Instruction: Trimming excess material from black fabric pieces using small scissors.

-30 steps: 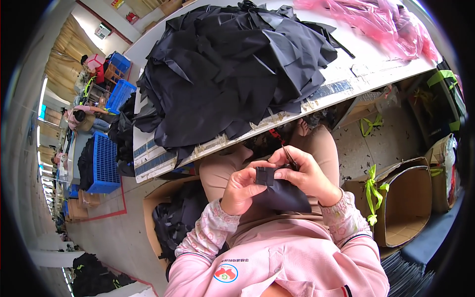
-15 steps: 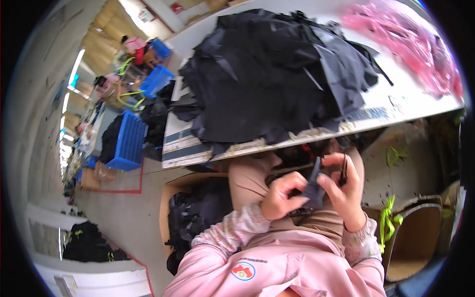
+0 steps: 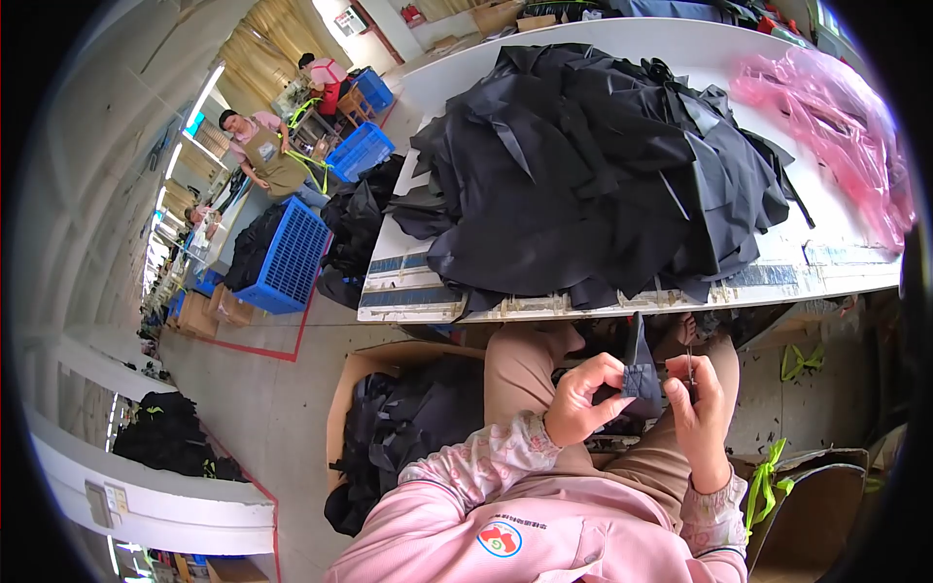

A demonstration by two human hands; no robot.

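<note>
Over my lap, my left hand (image 3: 583,398) pinches a small black fabric piece (image 3: 639,381) between thumb and fingers. Part of that piece sticks up toward the table edge, and stitching shows on its flat end. Just to the right, my right hand (image 3: 702,413) is closed around a slim dark tool (image 3: 691,365), which looks like thread snips; the fingers cover most of it. A small gap separates the tool from the fabric. On the white table (image 3: 398,301) ahead lies a large heap of black fabric pieces (image 3: 593,185).
Crumpled pink plastic (image 3: 826,136) lies at the table's right. An open carton (image 3: 340,418) of black pieces stands at my left, another carton (image 3: 816,515) at my right with a yellow-green tie (image 3: 766,481). Blue crates (image 3: 292,257) and co-workers (image 3: 267,155) are at the far left.
My hands have moved slightly apart, and the fabric piece now shows its flat stitched end. The whole view has shifted; a co-worker at the far left now stands more upright.
</note>
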